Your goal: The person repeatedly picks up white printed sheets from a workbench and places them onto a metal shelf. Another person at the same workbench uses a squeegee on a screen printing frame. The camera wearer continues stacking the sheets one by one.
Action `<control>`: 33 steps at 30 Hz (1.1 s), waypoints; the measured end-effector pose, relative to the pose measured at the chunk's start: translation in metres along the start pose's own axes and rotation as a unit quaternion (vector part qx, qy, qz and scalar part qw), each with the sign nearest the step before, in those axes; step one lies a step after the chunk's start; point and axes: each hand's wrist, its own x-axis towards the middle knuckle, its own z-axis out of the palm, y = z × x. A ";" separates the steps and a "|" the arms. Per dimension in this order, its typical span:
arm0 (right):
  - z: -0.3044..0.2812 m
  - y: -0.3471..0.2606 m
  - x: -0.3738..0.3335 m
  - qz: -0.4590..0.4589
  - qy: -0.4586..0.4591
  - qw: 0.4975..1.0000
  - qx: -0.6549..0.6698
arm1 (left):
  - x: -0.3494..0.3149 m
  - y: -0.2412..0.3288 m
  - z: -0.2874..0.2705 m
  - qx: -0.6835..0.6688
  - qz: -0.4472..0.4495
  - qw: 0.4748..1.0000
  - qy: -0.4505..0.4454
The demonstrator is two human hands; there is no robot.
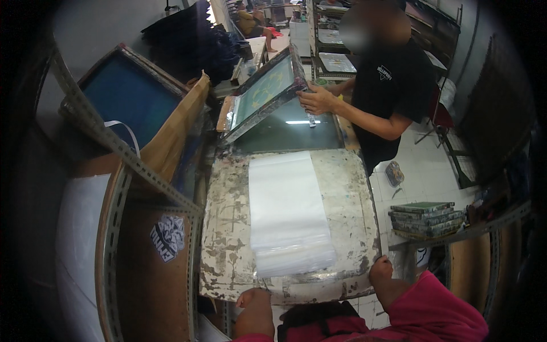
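Observation:
My left hand (254, 297), fingers curled, is at the front edge of a paint-stained table (228, 228). At the table's right front corner, my right hand (380, 270) is closed around the edge. Between them on the tabletop lies a stack of white sheets (288, 211), its near end fanned out in thin layers. Just beyond it, a person in a black shirt (382, 97) holds up a framed printing screen (265, 94) by its right side. The screen is tilted above a dark glass-like surface (290, 131).
Left of the table stand a metal shelf frame (148, 176) and a large blue screen (128, 94). Small stacked frames (427, 219) rest at the right. Drying racks (336, 62) stand behind the person. Another person (250, 23) sits far back.

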 end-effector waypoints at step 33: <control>0.001 0.002 0.005 0.005 0.005 1.000 -0.001 | -0.024 -0.016 0.027 -0.019 -0.011 0.992 0.127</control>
